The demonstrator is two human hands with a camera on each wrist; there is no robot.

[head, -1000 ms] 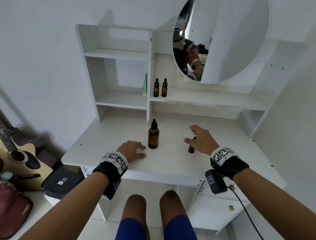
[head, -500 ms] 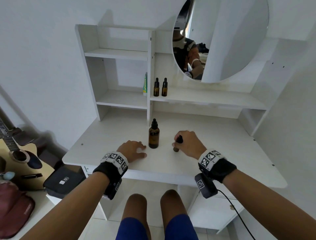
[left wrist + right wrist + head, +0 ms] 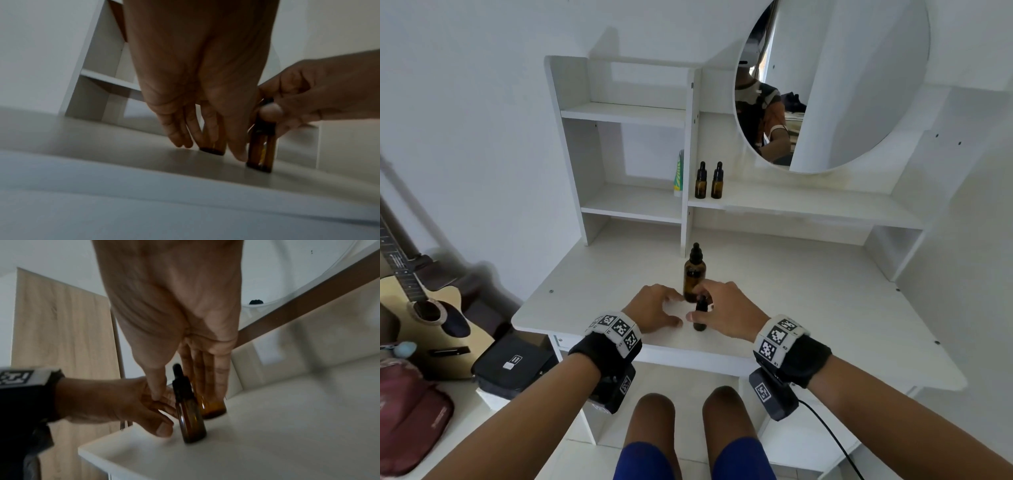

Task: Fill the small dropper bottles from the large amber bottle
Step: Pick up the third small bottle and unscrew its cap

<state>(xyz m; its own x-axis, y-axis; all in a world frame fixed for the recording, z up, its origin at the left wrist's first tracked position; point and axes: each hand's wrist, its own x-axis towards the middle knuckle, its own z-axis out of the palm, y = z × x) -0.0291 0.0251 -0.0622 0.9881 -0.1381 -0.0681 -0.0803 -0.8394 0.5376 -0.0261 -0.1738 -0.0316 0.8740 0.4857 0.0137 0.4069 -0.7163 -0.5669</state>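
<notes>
The small dropper bottle stands upright on the surface, pinched near its cap by the right hand, thumb on the near side and fingers draped over the far side. A second ago that hand was only reaching for it well off to the right; half a second ago it had it in hand, and now the bottle sits just in front of the large amber bottle, which has not budged. The left hand has lifted into a loose, open arch, fingers spread and holding nothing, thumb tip just beside the small bottle's base. Both caps are still on, so I'd say uncapping comes next. Two more small bottles wait on the shelf well beyond the fingers.
</notes>
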